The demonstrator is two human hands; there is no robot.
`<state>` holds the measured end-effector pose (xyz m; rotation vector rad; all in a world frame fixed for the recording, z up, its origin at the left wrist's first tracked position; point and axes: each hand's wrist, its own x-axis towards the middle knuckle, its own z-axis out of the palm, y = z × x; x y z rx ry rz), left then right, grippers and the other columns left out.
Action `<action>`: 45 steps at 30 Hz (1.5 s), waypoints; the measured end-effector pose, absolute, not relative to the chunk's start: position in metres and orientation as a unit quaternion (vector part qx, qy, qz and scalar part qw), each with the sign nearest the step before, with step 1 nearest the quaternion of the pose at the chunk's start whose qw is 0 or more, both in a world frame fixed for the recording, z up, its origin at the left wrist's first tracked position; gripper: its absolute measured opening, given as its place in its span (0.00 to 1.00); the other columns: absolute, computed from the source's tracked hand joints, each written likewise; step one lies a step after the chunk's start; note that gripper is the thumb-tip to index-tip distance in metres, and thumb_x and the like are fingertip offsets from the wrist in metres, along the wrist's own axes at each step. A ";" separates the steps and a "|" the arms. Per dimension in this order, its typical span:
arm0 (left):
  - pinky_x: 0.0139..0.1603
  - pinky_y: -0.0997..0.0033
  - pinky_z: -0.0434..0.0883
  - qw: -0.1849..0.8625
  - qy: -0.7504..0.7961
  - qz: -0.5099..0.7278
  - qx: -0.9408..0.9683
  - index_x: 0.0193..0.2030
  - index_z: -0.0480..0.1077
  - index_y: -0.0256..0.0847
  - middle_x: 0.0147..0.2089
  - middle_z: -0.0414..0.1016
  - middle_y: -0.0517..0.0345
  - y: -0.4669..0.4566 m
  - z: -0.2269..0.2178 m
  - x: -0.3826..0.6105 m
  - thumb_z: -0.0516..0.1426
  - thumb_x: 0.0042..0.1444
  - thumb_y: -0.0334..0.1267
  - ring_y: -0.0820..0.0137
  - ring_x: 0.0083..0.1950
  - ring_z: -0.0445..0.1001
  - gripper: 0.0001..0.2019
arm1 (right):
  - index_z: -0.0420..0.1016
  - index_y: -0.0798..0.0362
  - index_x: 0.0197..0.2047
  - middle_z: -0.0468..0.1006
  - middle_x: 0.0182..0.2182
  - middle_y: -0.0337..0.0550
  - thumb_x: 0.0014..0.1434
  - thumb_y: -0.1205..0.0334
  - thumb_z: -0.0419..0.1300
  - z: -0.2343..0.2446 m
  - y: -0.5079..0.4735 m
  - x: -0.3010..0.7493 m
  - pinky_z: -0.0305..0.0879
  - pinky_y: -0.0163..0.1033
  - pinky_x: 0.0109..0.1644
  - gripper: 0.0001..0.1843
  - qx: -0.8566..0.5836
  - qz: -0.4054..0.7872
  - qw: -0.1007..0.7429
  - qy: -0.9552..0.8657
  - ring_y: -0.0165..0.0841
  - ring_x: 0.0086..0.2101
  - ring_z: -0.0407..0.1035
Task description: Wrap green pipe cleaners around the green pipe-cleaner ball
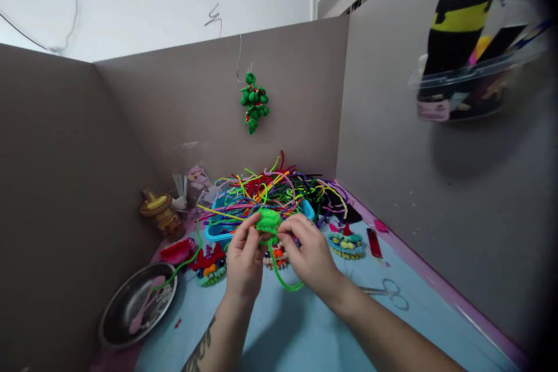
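My left hand (244,258) and my right hand (307,253) meet above the light blue table top (296,325). Both pinch a bright green coiled pipe-cleaner piece (269,221) between fingertips. A loose green pipe-cleaner tail (283,279) loops down from it between my hands. Just behind stands a blue basket (218,232) heaped with several coloured pipe cleaners (270,189).
Small pipe-cleaner figures lie around: red (209,264) at left, blue-yellow (346,244) at right. A metal dish (135,305) sits front left, scissors (387,290) right, a red lighter (374,242) behind them. A green figure (254,103) hangs on the cardboard wall. A clear bin (471,78) hangs right.
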<state>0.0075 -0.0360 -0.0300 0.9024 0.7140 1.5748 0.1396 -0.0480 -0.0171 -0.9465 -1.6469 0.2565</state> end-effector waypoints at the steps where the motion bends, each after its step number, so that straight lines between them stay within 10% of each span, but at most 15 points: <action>1: 0.34 0.76 0.71 0.570 0.297 0.668 0.375 0.44 0.75 0.43 0.37 0.80 0.55 -0.037 -0.028 0.008 0.64 0.48 0.43 0.72 0.33 0.77 0.16 | 0.67 0.52 0.31 0.71 0.31 0.42 0.58 0.72 0.54 -0.016 -0.047 0.141 0.62 0.39 0.41 0.07 -0.405 0.115 0.576 -0.700 0.34 0.36 0.66; 13: 0.36 0.79 0.71 0.592 0.305 0.667 0.335 0.40 0.76 0.41 0.34 0.80 0.57 -0.038 -0.022 0.011 0.70 0.37 0.34 0.74 0.33 0.76 0.20 | 0.70 0.51 0.28 0.71 0.32 0.41 0.52 0.71 0.59 -0.016 -0.038 0.144 0.63 0.42 0.44 0.05 -0.437 0.165 0.597 -0.652 0.35 0.38 0.67; 23: 0.36 0.78 0.71 0.588 0.316 0.670 0.324 0.42 0.75 0.39 0.34 0.80 0.56 -0.036 -0.024 0.015 0.70 0.37 0.33 0.74 0.33 0.77 0.22 | 0.76 0.50 0.27 0.67 0.43 0.46 0.51 0.67 0.63 -0.022 -0.040 0.142 0.58 0.49 0.54 0.04 -0.493 -0.013 0.587 -0.642 0.42 0.49 0.60; 45: 0.46 0.71 0.70 0.526 0.358 0.658 0.402 0.48 0.73 0.42 0.41 0.79 0.54 -0.039 -0.034 0.014 0.67 0.44 0.37 0.69 0.41 0.76 0.21 | 0.77 0.48 0.29 0.80 0.29 0.40 0.55 0.67 0.59 -0.019 -0.042 0.141 0.60 0.48 0.46 0.07 -0.476 0.035 0.572 -0.667 0.38 0.37 0.68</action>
